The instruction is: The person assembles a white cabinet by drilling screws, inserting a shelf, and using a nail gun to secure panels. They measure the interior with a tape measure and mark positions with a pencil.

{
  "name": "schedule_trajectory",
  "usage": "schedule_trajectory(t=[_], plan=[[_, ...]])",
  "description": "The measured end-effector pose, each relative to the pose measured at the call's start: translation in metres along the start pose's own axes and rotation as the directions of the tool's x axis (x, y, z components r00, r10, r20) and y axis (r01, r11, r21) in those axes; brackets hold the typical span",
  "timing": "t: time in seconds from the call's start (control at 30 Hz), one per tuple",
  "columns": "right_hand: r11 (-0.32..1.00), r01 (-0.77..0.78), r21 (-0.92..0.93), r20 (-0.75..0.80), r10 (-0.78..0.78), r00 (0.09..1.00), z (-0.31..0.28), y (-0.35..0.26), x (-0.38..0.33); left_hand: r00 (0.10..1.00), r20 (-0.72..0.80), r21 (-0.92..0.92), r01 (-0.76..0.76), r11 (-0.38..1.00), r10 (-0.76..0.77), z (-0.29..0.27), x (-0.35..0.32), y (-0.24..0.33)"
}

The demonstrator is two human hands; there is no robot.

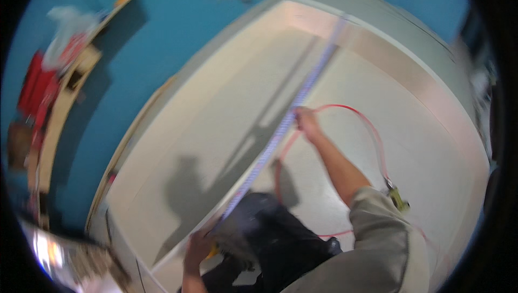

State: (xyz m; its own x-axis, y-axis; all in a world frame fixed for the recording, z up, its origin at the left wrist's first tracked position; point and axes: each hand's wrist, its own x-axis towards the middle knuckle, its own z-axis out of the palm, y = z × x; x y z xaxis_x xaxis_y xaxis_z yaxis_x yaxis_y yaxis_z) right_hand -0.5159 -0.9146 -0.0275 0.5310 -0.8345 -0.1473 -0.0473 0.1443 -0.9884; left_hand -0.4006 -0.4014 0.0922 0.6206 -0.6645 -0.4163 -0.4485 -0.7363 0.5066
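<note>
At the near part of the long pale strip [274, 141], which bears a violet-blue band, the left hand [198, 250] meets its edge; blur and angle hide the fingers, so I cannot tell whether they are closed on it; a small yellow thing [212, 251] shows just right of that hand, close beside the strip; dark trousers [286, 239] and a grey-beige sleeve [380, 228] fill the space to the right of the strip's near part; farther along the strip, about its middle, the right hand [307, 123] is closed on its right edge, the bare forearm reaching in from the right; a red hose [345, 106] loops to the right of the strip, passing near that hand, with a yellow-green tool [398, 200] at its metal fitting, well apart from the strip; the strip lies slantwise across a large pale tray [431, 153] with raised walls, its far end at the tray's far wall and its shadow falling to its left; well left of the strip, beyond the tray, a wooden shelf [58, 126] bears red things [36, 88] and a whitish plastic bag [67, 29] against a blue wall [178, 23].
</note>
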Motion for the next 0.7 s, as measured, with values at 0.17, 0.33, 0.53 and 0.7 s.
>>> schedule_trajectory(t=[0.17, 0.33, 0.53, 0.7], plan=[[0.993, 0.009, 0.114, 0.178, -0.03, 0.983, 0.056, -0.072, -0.06, 0.982, 0.158, -0.223, -0.063, 0.973, 0.1, -0.012, 0.034, 0.023], [0.998, -0.023, -0.051, 0.427, 0.043, 0.903, 0.106, -0.025, -0.104, 0.955, 0.252, -0.643, 0.043, 0.765, 0.159, -0.021, 0.017, 0.042], [0.878, 0.387, -0.284, 0.429, -0.245, 0.87, 0.163, 0.065, -0.094, 0.932, -0.111, -0.778, -0.297, 0.554, 0.344, 0.002, 0.013, 0.09], [-0.098, 0.795, -0.598, 0.799, -0.151, 0.582, 0.219, 0.081, -0.152, 0.959, -0.212, -0.698, -0.284, 0.658, 0.189, -0.011, -0.01, 0.069]])
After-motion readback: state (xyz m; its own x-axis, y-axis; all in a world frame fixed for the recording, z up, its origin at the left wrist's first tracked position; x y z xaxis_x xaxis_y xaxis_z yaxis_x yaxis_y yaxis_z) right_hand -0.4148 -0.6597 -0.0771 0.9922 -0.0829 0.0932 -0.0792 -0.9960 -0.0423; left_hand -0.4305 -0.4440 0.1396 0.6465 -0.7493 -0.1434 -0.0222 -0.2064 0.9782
